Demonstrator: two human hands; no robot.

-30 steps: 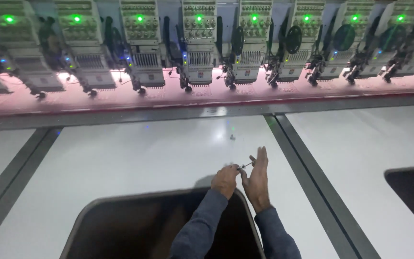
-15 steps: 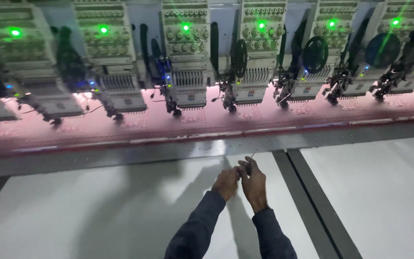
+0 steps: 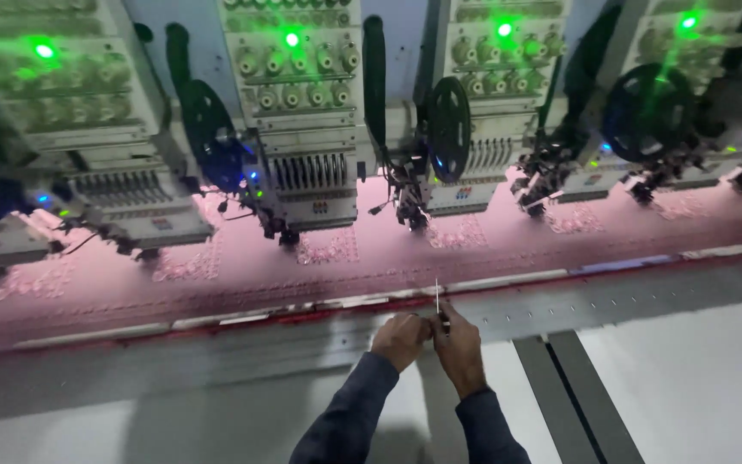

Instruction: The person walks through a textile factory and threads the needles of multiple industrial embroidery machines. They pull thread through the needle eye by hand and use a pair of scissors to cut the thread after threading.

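My left hand and my right hand are held together in front of me, just short of the pink fabric stretched under a row of embroidery machine heads. Between the fingertips stands a thin metal tool, like a needle or small tweezers, pointing up. My right hand pinches it; my left hand's fingers are closed against it at the base. Both sleeves are dark blue. The nearest machine head hangs above and to the left of my hands.
Several embroidery heads with green lights run across the top, with dark sequin reels beside them. A grey metal frame rail borders the fabric. A white table top with a dark slot lies to the right.
The view has moved closer to the machine heads and to the left. My hands have reached forward to the fabric's edge, still together on the thin tool.
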